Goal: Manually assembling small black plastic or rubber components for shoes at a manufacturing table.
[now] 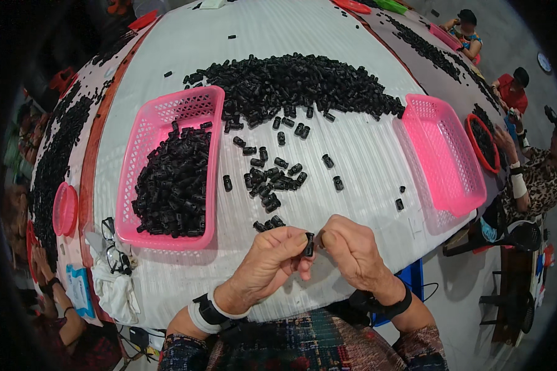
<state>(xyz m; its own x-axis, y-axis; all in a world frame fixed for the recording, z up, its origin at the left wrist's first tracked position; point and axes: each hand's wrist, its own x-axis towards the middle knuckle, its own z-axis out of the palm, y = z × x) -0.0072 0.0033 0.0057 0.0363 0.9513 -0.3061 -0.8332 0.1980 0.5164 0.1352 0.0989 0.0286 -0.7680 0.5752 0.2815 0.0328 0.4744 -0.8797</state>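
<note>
Between the thumb and fingers of my left hand (273, 252) is a small black plastic cord lock (309, 245), held upright near the table's front edge. Close beside it on the right is my right hand (354, 251), its thumb and fingers pinched together; whether something tiny sits between them is hidden. Just beyond my left hand lie a few loose cord locks (276, 221), and a looser cluster (271, 183) spreads farther up the white table cover (365, 161). A large heap of the same black pieces (303, 83) stretches across the table beyond.
A pink basket (213, 154) filled with cord locks stands left; another pink basket (449, 162), its bottom showing, stands right. Eyeglasses (117, 256) and a white cloth (114, 290) lie at left. Other people (529, 179) sit at neighbouring tables on both sides.
</note>
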